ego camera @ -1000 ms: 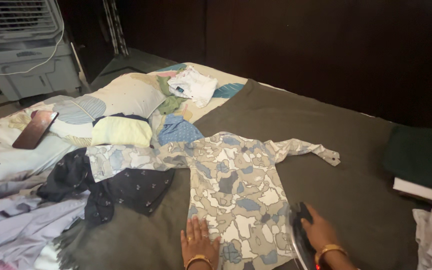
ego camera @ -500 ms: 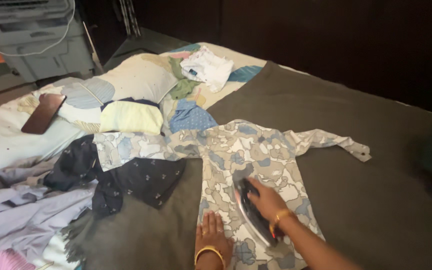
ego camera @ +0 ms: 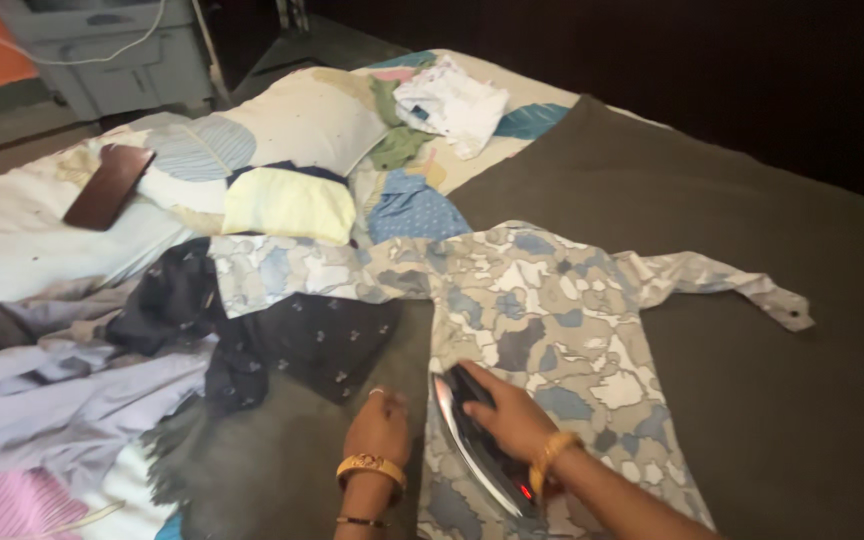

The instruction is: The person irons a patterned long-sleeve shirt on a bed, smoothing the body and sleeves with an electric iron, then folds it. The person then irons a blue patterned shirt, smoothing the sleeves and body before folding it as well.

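A camouflage-patterned shirt (ego camera: 552, 310) in grey, blue and white lies spread flat on a dark olive blanket (ego camera: 752, 230). My right hand (ego camera: 507, 415) grips the handle of a black and silver clothes iron (ego camera: 472, 440), which rests on the shirt's lower left part. My left hand (ego camera: 379, 430), with a gold bangle at the wrist, presses on the blanket at the shirt's left edge, fingers curled down, right beside the iron.
A dark navy patterned garment (ego camera: 282, 340) lies left of the shirt, partly under its sleeve. Pale lavender clothes (ego camera: 62, 390) are heaped at the left. A phone (ego camera: 107, 185), pillows, a yellow folded cloth (ego camera: 287, 205) and white clothing (ego camera: 452, 100) lie farther back.
My right hand brought the iron from the shirt's right edge onto the shirt, then toward its left side. My left hand slid off the shirt to its left edge. The view shifted.
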